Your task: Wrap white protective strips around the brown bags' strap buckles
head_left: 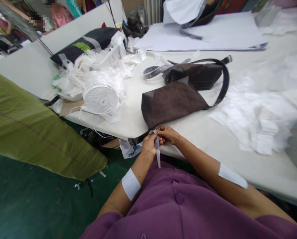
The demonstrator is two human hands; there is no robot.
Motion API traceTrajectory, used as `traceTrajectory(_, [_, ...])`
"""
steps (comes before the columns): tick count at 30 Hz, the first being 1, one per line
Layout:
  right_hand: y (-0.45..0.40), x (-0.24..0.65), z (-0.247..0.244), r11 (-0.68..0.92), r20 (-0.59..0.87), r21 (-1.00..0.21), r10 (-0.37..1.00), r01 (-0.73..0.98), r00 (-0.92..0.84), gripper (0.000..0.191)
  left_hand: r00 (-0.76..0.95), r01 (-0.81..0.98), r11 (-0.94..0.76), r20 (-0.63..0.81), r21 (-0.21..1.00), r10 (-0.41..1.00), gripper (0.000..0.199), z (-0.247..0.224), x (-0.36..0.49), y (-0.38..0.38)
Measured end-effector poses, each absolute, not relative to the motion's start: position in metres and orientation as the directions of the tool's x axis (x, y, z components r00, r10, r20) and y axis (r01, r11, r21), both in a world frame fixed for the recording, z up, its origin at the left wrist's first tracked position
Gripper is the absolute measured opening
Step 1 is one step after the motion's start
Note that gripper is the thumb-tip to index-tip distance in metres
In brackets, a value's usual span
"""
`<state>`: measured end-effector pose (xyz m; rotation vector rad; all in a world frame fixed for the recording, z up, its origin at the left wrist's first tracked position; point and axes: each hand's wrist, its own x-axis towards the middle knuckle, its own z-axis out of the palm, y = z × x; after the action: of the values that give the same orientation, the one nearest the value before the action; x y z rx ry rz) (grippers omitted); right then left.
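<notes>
A brown bag [175, 101] with dark leather ends lies on the table near its front edge, its black strap looping to the right. At the bag's near corner my left hand [150, 143] and my right hand [167, 134] meet, both with fingers closed. Between them a clear plastic strip [157, 152] hangs down; my right hand pinches its upper part. My left hand is closed beside the strap end, and what its fingers grip is too small to make out. A black strap piece with a buckle [131, 141] sticks out left of my left hand.
Behind lies a second dark bag [195, 74]. A white fan [101, 99] and plastic wrapping [86, 66] are at the left, near a black package [88, 43]. White sheets [258, 116] lie right, large paper [220, 33] at the back. Green cloth [34, 126] hangs left. People are far left.
</notes>
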<state>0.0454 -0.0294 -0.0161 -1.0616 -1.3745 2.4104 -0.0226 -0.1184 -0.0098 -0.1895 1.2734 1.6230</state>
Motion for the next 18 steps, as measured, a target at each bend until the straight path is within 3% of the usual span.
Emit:
traceTrajectory(5, [-0.029, 0.039, -0.014, -0.363, -0.474, -0.879, 0.595, 0.31, -0.649, 0.014, -0.513, -0.669, 0.097, -0.552, 0.737, 0.657, 0.015, -0.017, -0.019, -0.121])
traceTrajectory(10, [-0.026, 0.035, -0.014, -0.063, -0.358, -0.886, 0.722, 0.46, -0.592, 0.011, -0.43, -0.779, 0.026, -0.564, 0.626, 0.705, 0.016, -0.013, -0.018, -0.123])
traceTrajectory(13, [-0.028, 0.035, -0.012, -0.114, -0.393, -0.875, 0.735, 0.471, -0.552, 0.011, -0.439, -0.797, -0.009, -0.57, 0.603, 0.694, 0.016, -0.009, -0.016, -0.123])
traceTrajectory(18, [-0.031, 0.036, -0.012, -0.393, -0.533, -0.846, 0.614, 0.359, -0.583, 0.009, -0.426, -0.816, 0.028, -0.632, 0.578, 0.648, 0.02, -0.005, -0.015, -0.121])
